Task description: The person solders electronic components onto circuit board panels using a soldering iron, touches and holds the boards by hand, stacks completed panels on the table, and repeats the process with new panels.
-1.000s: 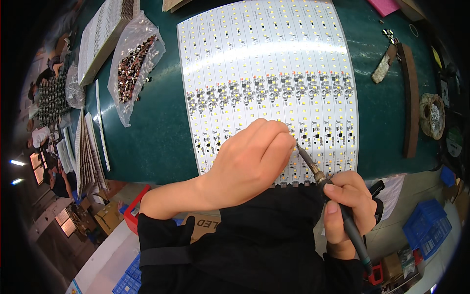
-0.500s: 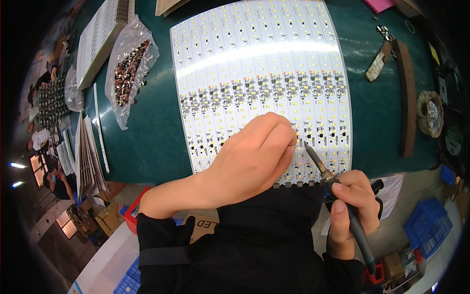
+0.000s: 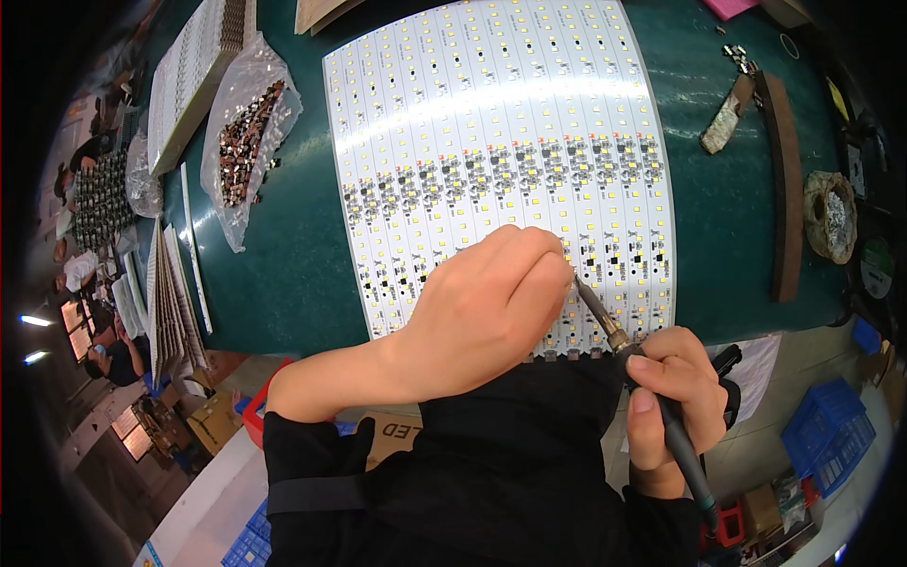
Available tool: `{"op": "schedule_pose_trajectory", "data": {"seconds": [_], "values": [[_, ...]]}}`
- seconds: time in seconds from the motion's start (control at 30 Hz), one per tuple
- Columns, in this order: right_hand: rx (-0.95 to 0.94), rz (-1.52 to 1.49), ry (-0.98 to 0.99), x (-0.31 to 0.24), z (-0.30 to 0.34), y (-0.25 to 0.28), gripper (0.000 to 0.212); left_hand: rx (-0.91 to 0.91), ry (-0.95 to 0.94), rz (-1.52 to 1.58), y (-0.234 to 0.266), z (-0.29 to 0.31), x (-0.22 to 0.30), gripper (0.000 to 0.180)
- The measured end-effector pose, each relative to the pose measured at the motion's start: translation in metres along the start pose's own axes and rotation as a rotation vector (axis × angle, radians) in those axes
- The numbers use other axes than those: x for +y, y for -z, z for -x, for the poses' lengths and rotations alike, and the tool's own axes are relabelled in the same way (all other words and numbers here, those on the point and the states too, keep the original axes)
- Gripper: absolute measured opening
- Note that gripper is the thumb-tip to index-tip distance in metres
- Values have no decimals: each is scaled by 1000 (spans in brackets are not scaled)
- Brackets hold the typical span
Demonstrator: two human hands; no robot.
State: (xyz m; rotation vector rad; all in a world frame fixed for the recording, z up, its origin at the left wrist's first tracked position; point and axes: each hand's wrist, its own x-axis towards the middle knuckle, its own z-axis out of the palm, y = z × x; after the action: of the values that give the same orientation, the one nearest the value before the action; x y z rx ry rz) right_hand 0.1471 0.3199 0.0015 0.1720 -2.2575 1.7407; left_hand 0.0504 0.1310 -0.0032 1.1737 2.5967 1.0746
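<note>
Basically soldering on a white LED strip panel (image 3: 501, 151) lying flat on the green worktable (image 3: 283, 274), its near edge at the person's lap. Right hand (image 3: 673, 406) is wrapped shut around the soldering iron (image 3: 661, 406), thumb on top near the front of the handle, tip angled up-left onto the panel's lower rows, right beside the left fingertips. Left hand (image 3: 487, 317) rests on the panel, fingers curled together knuckles-up; cannot tell if they pinch wire or a part, it's hidden under the hand. To do it well, judging here: keep the left hand planted as a brace, touch the tip to 1 pad only, keep skin clear of the hot tip. Bag of small parts (image 3: 248, 142) sits well apart, upper left.
</note>
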Motion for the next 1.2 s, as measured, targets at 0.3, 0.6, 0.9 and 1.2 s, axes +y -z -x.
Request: {"op": "schedule_pose_trajectory", "data": {"seconds": [0.3, 0.6, 0.9, 1.2], "values": [[119, -18, 123, 9, 0, 12, 25, -114, 169, 193, 16, -10, 8, 18], [112, -16, 102, 10, -3, 8, 19, 13, 42, 119, -10, -12, 4, 22], [51, -30, 59, 5, -5, 14, 23, -101, -28, -100, -3, -14, 11, 25], [167, -39, 160, 15, 2, 26, 28, -179, 146, 154, 7, -19, 16, 22]]}}
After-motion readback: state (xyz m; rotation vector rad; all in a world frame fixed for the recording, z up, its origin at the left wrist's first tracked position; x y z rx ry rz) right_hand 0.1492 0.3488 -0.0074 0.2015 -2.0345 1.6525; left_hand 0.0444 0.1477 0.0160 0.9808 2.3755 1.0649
